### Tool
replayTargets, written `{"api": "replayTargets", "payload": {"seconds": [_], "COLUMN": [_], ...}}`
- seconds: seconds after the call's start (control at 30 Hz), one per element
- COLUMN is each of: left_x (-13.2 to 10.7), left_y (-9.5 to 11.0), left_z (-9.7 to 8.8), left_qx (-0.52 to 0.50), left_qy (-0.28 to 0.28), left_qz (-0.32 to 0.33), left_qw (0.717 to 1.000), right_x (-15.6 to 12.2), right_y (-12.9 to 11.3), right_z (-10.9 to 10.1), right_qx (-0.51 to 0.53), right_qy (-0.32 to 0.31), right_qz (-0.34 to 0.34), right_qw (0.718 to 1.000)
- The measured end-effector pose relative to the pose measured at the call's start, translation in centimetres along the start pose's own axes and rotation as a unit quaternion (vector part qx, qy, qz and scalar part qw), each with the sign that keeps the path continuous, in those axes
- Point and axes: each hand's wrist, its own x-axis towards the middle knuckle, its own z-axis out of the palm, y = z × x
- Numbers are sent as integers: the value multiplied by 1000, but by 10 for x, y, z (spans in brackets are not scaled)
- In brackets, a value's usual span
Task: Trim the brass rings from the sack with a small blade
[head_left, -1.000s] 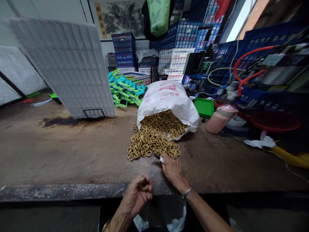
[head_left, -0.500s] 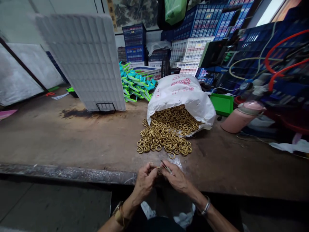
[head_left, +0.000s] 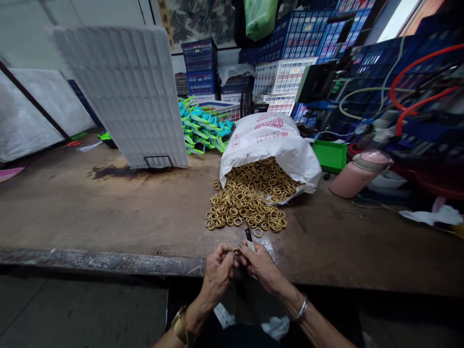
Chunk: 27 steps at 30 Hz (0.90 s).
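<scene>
My left hand (head_left: 216,272) and my right hand (head_left: 260,266) meet at the near edge of the brown worktable (head_left: 108,212). The left fingers pinch a brass ring (head_left: 235,251) between the two hands. The right hand grips a small blade tool (head_left: 249,238) with a dark tip pointing up, touching the ring. Just beyond the hands lies a heap of brass rings (head_left: 250,205) spilling from a white sack (head_left: 270,140) tipped on its side.
A white gridded tray (head_left: 123,92) stands propped at the back left. Teal and green plastic parts (head_left: 203,128) lie behind it. A green tub (head_left: 329,155), a pink flask (head_left: 357,174), red hoses and stacked blue and white crates crowd the right and rear.
A second ago my right hand reached to the ring heap while the left held a ring. Both hands have come together at the table edge, and the blade tip now points upward.
</scene>
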Motion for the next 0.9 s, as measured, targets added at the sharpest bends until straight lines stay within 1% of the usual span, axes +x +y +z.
{"api": "replayTargets", "payload": {"seconds": [0.1,0.17,0.27,0.37,0.47,0.57,0.67,0.77,0.83,0.9], "left_x": [-2,-4,-6,-7,-6,-6,-6,-8,-9,-9], "left_y": [4,6,7,6,5,4,3,2,0,-1], "left_z": [-1,-1,-2,-3,-2,-1,0,-1,-2,-4], "left_qx": [22,24,24,43,65,59,24,-49,-109,-154], "left_qy": [-13,-17,-11,-2,11,25,18,-10,-32,-48], "left_qz": [9,2,-15,1,38,46,17,-25,-41,-50], "left_qw": [1000,1000,1000,999,997,997,999,998,993,986], "right_x": [4,4,1,-2,-3,-3,-3,-3,-2,-1], "right_y": [-2,-6,-11,-13,-13,-11,-9,-6,-4,-3], "right_z": [-1,0,2,4,4,3,3,3,3,1], "right_qx": [-104,-163,-216,-242,-248,-221,-177,-143,-148,-174], "right_qy": [57,76,79,70,78,80,70,58,57,63], "right_qz": [-61,-98,-125,-136,-147,-142,-116,-93,-92,-100], "right_qw": [991,979,965,958,954,962,975,984,983,978]}}
